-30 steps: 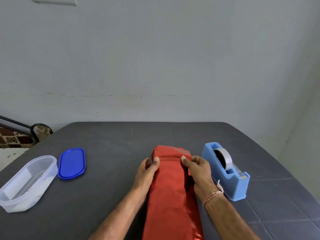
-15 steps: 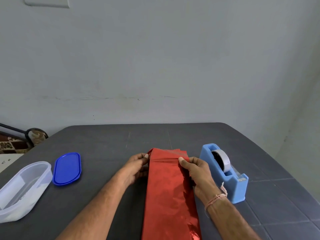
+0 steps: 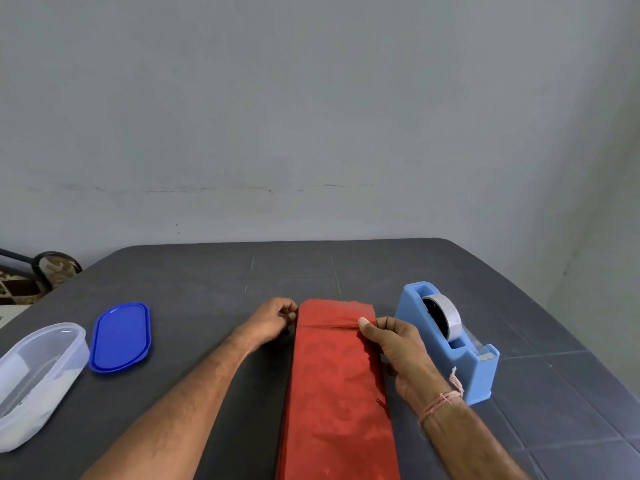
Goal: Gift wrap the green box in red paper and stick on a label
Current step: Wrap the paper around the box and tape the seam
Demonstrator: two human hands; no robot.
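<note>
A long strip of red wrapping paper (image 3: 336, 382) lies lengthwise down the middle of the dark table, covering the box; no green shows. My left hand (image 3: 272, 320) pinches the paper's far left edge. My right hand (image 3: 391, 339) grips the right side, thumb pressed on top near a crease across the far end. A blue tape dispenser (image 3: 450, 337) with a grey roll stands just right of my right hand. No label is in view.
A blue oval lid (image 3: 120, 337) lies to the left. A clear plastic tub (image 3: 33, 379) sits at the left edge of the dark table (image 3: 194, 282). A grey wall rises behind the table's far edge.
My left hand slid from the top of the paper off to its far left edge. The paper's far end now lies flatter. My right hand stayed in place.
</note>
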